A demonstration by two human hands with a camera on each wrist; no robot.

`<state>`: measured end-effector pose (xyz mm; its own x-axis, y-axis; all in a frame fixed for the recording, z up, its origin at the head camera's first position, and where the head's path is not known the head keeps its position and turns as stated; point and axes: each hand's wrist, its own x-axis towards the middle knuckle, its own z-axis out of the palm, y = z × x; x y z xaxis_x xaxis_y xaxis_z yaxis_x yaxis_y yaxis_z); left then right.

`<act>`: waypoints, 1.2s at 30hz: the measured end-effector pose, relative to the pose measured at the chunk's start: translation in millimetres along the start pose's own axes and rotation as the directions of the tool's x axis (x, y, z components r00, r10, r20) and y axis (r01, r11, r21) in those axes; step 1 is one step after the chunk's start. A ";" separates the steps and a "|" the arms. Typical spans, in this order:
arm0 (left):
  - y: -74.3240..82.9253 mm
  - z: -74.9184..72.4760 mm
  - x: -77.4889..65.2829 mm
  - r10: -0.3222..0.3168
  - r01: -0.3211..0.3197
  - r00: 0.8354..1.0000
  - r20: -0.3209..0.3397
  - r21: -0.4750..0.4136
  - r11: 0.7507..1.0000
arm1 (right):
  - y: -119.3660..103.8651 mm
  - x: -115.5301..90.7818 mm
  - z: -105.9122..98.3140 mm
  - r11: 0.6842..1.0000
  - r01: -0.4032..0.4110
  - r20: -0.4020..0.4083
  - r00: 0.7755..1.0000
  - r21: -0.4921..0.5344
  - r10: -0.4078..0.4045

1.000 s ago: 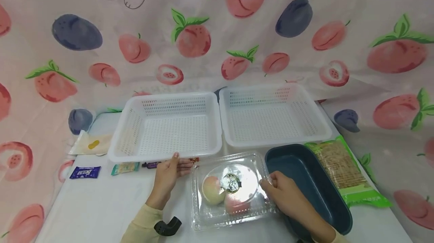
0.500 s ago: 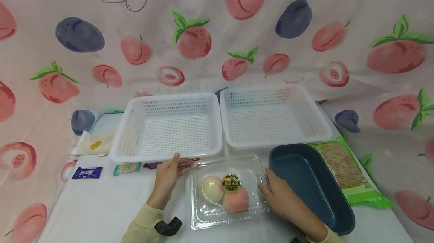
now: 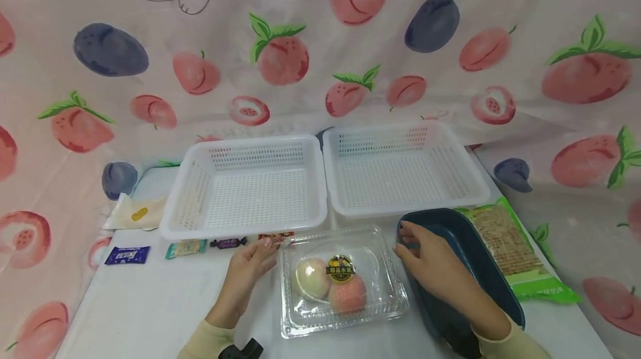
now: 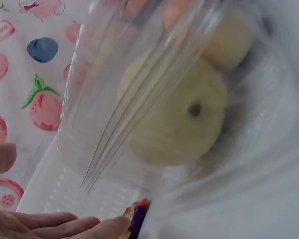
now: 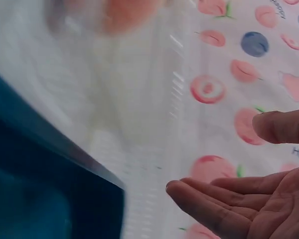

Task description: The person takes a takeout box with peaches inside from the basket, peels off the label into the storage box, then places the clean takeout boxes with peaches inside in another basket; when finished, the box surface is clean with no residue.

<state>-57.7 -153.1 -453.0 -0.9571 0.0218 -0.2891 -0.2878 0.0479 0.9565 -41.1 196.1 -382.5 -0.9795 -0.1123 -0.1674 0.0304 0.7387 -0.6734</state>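
A clear plastic clamshell box lies at the front middle in the head view. Through its lid show a pale yellow round fruit and a pinkish one, with a black and yellow label above them. My left hand is beside the box's left edge, fingers extended and holding nothing. Just off the right edge, my right hand hangs over the dark blue basin. In the right wrist view its thumb and fingers are spread with nothing between them.
Two white perforated baskets stand side by side at the back. To the left lie a white packet, a blue packet, a teal packet, a purple candy and a red wrapper. A green bag lies far right.
My right hand has let go of the box's right edge and shifted right over the basin. The left hand has drawn back slightly, uncovering the purple candy and red wrapper.
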 end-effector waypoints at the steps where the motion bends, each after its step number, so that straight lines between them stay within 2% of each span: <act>1: 0.1 1.0 -3.0 -0.007 0.007 1.000 0.017 0.004 1.000 | -2.6 0.6 -5.0 1.000 0.012 -0.012 1.000 -0.010 -0.012; 8: -9.1 12.2 -12.3 -0.046 0.054 0.991 0.128 -0.059 0.997 | -29.1 8.0 -26.6 0.991 0.117 -0.073 0.990 -0.062 -0.122; 14: -18.1 16.9 -13.1 -0.082 0.096 0.985 0.149 -0.091 0.991 | -57.4 17.1 -27.4 0.973 0.212 -0.060 0.974 -0.089 -0.218; 18: -19.9 18.9 -13.5 -0.084 0.098 0.985 0.148 -0.092 0.991 | -72.2 25.9 -22.2 0.950 0.282 0.012 0.959 -0.133 -0.283; 22: -20.0 21.3 -14.2 -0.079 0.095 0.985 0.150 -0.102 0.990 | -81.1 34.0 -14.5 0.901 0.362 0.125 0.932 -0.240 -0.341; 29: -19.5 23.4 -13.8 -0.083 0.096 0.987 0.136 -0.092 0.991 | -96.2 43.8 5.3 0.829 0.415 0.275 0.904 -0.374 -0.329; 36: -18.7 24.6 -14.0 -0.098 0.107 0.988 0.122 -0.075 0.991 | -105.5 54.0 30.9 0.752 0.478 0.372 0.869 -0.455 -0.327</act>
<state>-38.1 -129.7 -467.8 -0.9130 0.1385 -0.3837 -0.3906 -0.0253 0.9202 -91.1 91.6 -342.7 -0.7869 -0.5862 -0.1930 -0.5356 0.8040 -0.2582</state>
